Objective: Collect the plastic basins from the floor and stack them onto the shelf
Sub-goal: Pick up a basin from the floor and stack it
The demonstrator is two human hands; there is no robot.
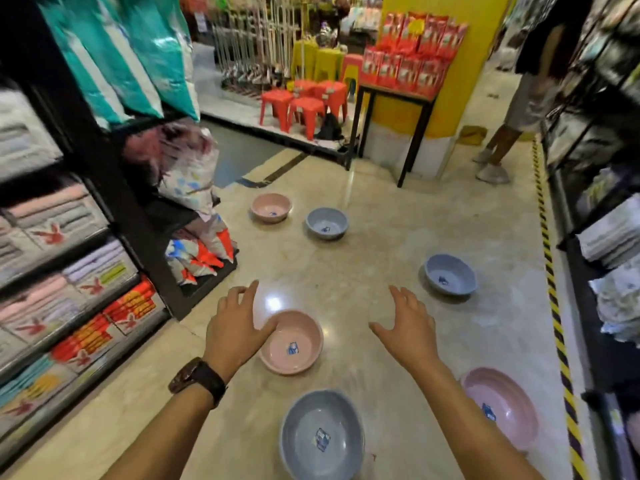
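Shop aisle, glossy floor [381,220]. Six basins on it, all upright and apart from one another, each with a small sticker inside.
- Far pink basin [271,207] next to far blue basin [327,223].
- Right blue basin [450,274] near the striped tape [554,306].
- Middle pink basin [301,355].
- Near blue basin [322,434] at bottom.
- Near pink basin [500,408] at lower right.

Left hand [235,327] and right hand [405,327] out over the floor, fingers spread, holding nothing. Left thumb across the middle pink basin's rim as seen from above; contact unclear. Watch [197,379] on left wrist.

Shelf [104,174] at left, packed with folded towels [59,220]. Red stools [304,102] farther back. Person [519,109] standing at far right.
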